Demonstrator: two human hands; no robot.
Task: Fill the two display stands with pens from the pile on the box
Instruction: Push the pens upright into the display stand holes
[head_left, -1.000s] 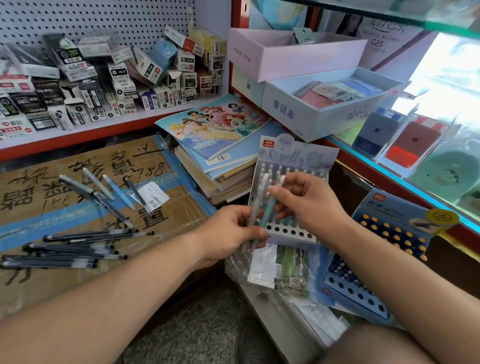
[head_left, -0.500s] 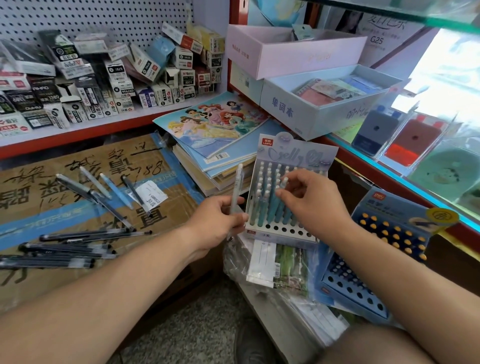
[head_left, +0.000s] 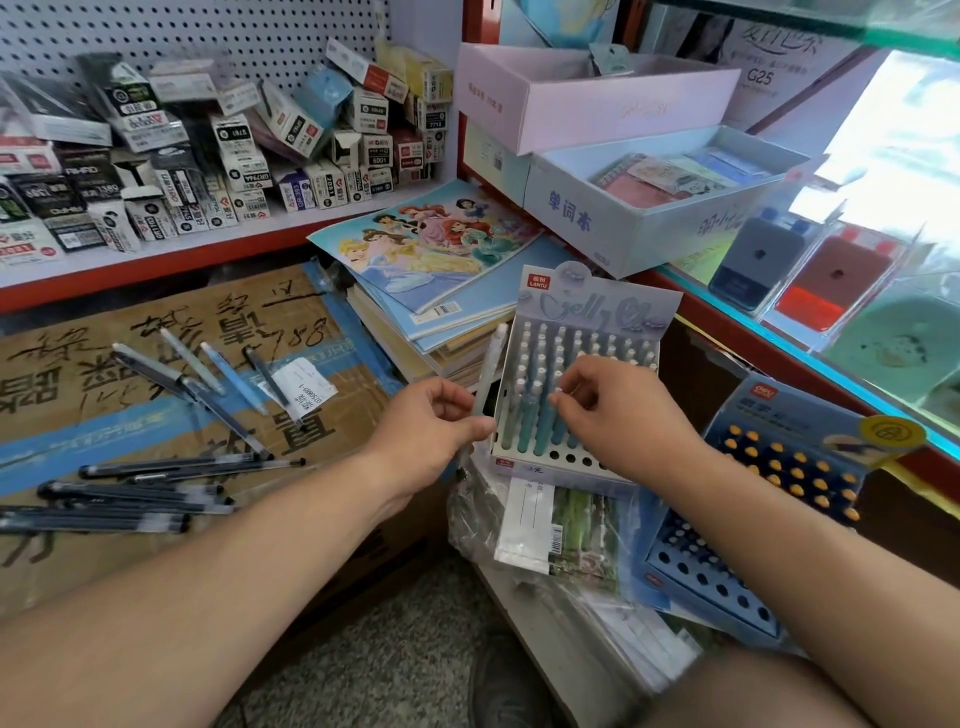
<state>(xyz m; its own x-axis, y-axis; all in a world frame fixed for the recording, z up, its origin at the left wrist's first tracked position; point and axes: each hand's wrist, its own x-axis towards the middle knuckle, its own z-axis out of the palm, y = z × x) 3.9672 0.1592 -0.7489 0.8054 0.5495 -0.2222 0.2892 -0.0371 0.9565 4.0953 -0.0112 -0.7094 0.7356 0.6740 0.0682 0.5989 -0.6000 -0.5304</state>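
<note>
Left hand (head_left: 431, 431) has swung its pale pen (head_left: 488, 374) clear of the front of the jelly stand (head_left: 597, 312); a second ago both hands were bunched there with pens. That pen now stands near upright, touching or just beside the stand's left edge, pinched low on the barrel between thumb and curled fingers. Right hand (head_left: 618, 415) is over the filled rows with its fingers curled, thumb and index tips meeting at the top of a seated pen (head_left: 555, 428). I read that as a pinch pushing it home. Back rows are full; the front holes are open. Second stand (head_left: 779, 410), to the right, is part filled. Plenty of dark pens (head_left: 156, 483) are left on the cardboard box (head_left: 104, 426), so I'm well short of done. Risks: the jelly stand sits tilted on slippery plastic-wrapped packs (head_left: 561, 525) and neither hand braces it, so a hard push could slide or tip it and spill the seated pens. My left grip is low on the barrel, so the tip could miss a hole and the pen could pivot out.
</note>
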